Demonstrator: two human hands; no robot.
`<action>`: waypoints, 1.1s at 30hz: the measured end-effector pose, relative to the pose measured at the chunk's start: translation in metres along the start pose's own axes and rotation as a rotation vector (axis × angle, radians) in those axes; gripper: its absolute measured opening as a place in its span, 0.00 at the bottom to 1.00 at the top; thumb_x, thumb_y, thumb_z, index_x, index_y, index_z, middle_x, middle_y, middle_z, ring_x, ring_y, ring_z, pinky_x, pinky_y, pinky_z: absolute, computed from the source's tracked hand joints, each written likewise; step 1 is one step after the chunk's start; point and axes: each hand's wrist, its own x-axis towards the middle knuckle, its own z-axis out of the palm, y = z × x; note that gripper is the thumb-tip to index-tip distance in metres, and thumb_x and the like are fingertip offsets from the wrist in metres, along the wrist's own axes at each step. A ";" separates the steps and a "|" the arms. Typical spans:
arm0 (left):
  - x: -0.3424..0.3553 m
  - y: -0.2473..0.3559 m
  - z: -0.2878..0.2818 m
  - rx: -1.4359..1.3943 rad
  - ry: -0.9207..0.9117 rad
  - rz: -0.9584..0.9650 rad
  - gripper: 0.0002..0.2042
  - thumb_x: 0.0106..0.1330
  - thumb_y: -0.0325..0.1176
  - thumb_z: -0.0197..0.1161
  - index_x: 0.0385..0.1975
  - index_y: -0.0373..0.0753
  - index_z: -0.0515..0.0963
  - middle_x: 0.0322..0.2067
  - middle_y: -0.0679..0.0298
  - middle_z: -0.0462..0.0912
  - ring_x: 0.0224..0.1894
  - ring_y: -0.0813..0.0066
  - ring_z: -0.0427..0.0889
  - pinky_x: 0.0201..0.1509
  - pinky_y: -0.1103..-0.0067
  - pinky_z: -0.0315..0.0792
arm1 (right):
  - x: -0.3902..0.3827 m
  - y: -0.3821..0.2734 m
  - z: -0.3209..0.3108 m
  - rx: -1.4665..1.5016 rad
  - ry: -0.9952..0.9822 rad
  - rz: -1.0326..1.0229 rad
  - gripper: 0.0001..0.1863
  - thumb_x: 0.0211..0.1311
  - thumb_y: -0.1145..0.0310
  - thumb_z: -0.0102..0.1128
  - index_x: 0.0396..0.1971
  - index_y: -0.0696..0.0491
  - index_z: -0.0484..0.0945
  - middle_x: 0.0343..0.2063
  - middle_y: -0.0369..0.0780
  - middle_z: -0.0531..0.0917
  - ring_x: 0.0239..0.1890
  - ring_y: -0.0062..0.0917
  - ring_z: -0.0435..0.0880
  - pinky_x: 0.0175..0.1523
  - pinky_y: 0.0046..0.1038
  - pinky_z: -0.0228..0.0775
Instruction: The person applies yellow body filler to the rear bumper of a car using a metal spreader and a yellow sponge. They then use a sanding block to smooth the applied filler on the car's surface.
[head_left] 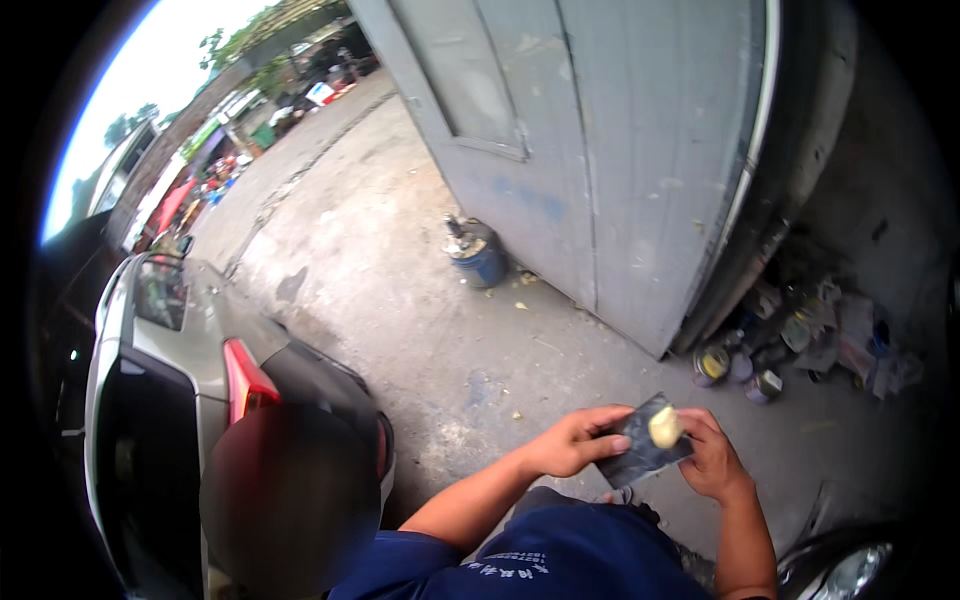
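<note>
In front of my dark blue shirt, my left hand [582, 442] grips a thin, dark flat plate [628, 464], thumb on top. A lump of pale yellow paste, like putty [664, 427], sits near the plate's upper right side. My right hand [714, 462] is closed at the right edge of the plate, its fingers beside the paste. Whether those fingers pinch the plate itself or a tool behind it is hidden.
A light-coloured car with a red tail light [248, 378] stands at left, partly covered by a dark blurred patch. A blue bucket [478, 262] is beside a grey metal door [640, 180]. Open cans [711, 366] and litter lie at right. A car headlight [855, 572] shows at lower right.
</note>
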 end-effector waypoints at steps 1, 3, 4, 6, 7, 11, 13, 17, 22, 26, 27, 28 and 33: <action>0.008 0.004 0.005 -0.055 0.030 0.045 0.19 0.67 0.26 0.54 0.58 0.33 0.65 0.50 0.65 0.75 0.50 0.80 0.72 0.53 0.79 0.69 | -0.005 0.011 0.007 0.026 0.007 0.080 0.22 0.42 0.86 0.52 0.43 0.61 0.75 0.46 0.42 0.76 0.48 0.35 0.75 0.53 0.33 0.69; 0.020 0.006 0.005 -0.172 0.120 0.076 0.19 0.68 0.28 0.55 0.57 0.35 0.64 0.48 0.65 0.75 0.49 0.81 0.73 0.53 0.79 0.70 | -0.014 0.027 0.016 0.440 0.267 0.401 0.23 0.47 0.85 0.51 0.48 0.62 0.70 0.47 0.42 0.75 0.50 0.31 0.73 0.55 0.31 0.66; 0.021 0.006 0.002 -0.186 0.197 0.088 0.18 0.68 0.28 0.55 0.57 0.35 0.64 0.48 0.65 0.75 0.48 0.81 0.74 0.53 0.78 0.70 | -0.015 0.035 0.019 0.645 0.392 0.577 0.23 0.50 0.84 0.50 0.50 0.62 0.67 0.48 0.42 0.74 0.51 0.28 0.72 0.56 0.30 0.65; 0.025 -0.001 -0.004 -0.218 0.328 0.103 0.18 0.67 0.29 0.55 0.55 0.36 0.64 0.46 0.65 0.75 0.47 0.80 0.75 0.52 0.78 0.71 | -0.008 0.045 0.018 0.762 0.474 0.483 0.24 0.53 0.83 0.48 0.53 0.61 0.61 0.49 0.43 0.72 0.52 0.25 0.71 0.58 0.28 0.62; 0.026 -0.005 -0.007 -0.209 0.376 0.117 0.17 0.67 0.29 0.55 0.55 0.37 0.64 0.46 0.65 0.75 0.46 0.80 0.75 0.52 0.78 0.71 | -0.002 0.049 0.018 0.824 0.517 0.437 0.25 0.55 0.82 0.47 0.55 0.61 0.58 0.50 0.43 0.71 0.52 0.23 0.70 0.58 0.27 0.60; 0.033 -0.031 -0.025 -0.276 0.524 0.134 0.16 0.67 0.27 0.55 0.52 0.38 0.63 0.43 0.66 0.76 0.44 0.80 0.75 0.51 0.78 0.71 | 0.018 0.066 0.033 0.819 0.511 0.449 0.26 0.55 0.80 0.47 0.56 0.59 0.55 0.51 0.45 0.70 0.52 0.25 0.69 0.60 0.27 0.57; 0.036 -0.035 -0.034 -0.299 0.570 0.144 0.16 0.67 0.26 0.54 0.52 0.37 0.62 0.41 0.65 0.76 0.42 0.82 0.75 0.50 0.80 0.70 | 0.034 0.066 0.045 0.770 0.559 0.464 0.26 0.55 0.79 0.47 0.55 0.59 0.55 0.50 0.45 0.70 0.52 0.26 0.69 0.59 0.27 0.57; 0.043 -0.030 -0.052 -0.349 0.600 0.098 0.16 0.66 0.25 0.55 0.52 0.37 0.62 0.43 0.65 0.75 0.44 0.81 0.74 0.51 0.79 0.69 | 0.055 0.073 0.058 0.739 0.553 0.459 0.27 0.53 0.80 0.47 0.56 0.58 0.57 0.49 0.43 0.71 0.52 0.26 0.70 0.60 0.27 0.56; 0.051 -0.020 -0.070 -0.299 0.609 0.036 0.19 0.65 0.26 0.56 0.54 0.36 0.61 0.45 0.63 0.74 0.46 0.79 0.73 0.53 0.79 0.68 | 0.065 0.080 0.060 0.734 0.593 0.544 0.28 0.52 0.80 0.46 0.56 0.59 0.57 0.49 0.43 0.71 0.51 0.26 0.70 0.60 0.27 0.56; 0.062 -0.020 -0.076 -0.254 0.595 0.038 0.19 0.65 0.27 0.56 0.55 0.35 0.61 0.45 0.63 0.74 0.46 0.79 0.73 0.53 0.79 0.68 | 0.052 0.089 0.061 0.706 0.693 0.633 0.27 0.52 0.80 0.46 0.56 0.59 0.58 0.51 0.44 0.70 0.53 0.27 0.69 0.60 0.27 0.56; 0.068 -0.024 -0.075 -0.269 0.590 0.051 0.19 0.65 0.27 0.56 0.55 0.35 0.61 0.45 0.63 0.74 0.47 0.79 0.73 0.53 0.79 0.68 | 0.050 0.091 0.059 0.693 0.720 0.636 0.27 0.52 0.80 0.45 0.56 0.59 0.58 0.51 0.43 0.69 0.53 0.27 0.68 0.60 0.27 0.56; 0.074 -0.028 -0.073 -0.285 0.585 0.063 0.19 0.65 0.27 0.56 0.55 0.35 0.61 0.45 0.63 0.74 0.47 0.79 0.73 0.53 0.79 0.68 | 0.046 0.092 0.055 0.679 0.746 0.640 0.27 0.52 0.80 0.45 0.56 0.59 0.58 0.51 0.43 0.69 0.53 0.27 0.68 0.60 0.27 0.56; 0.103 -0.026 -0.048 -0.242 0.487 0.052 0.19 0.66 0.26 0.55 0.55 0.35 0.62 0.45 0.64 0.74 0.48 0.80 0.72 0.54 0.80 0.66 | 0.021 0.098 0.024 0.765 0.829 0.670 0.25 0.55 0.79 0.47 0.55 0.59 0.59 0.51 0.42 0.69 0.52 0.26 0.68 0.60 0.27 0.56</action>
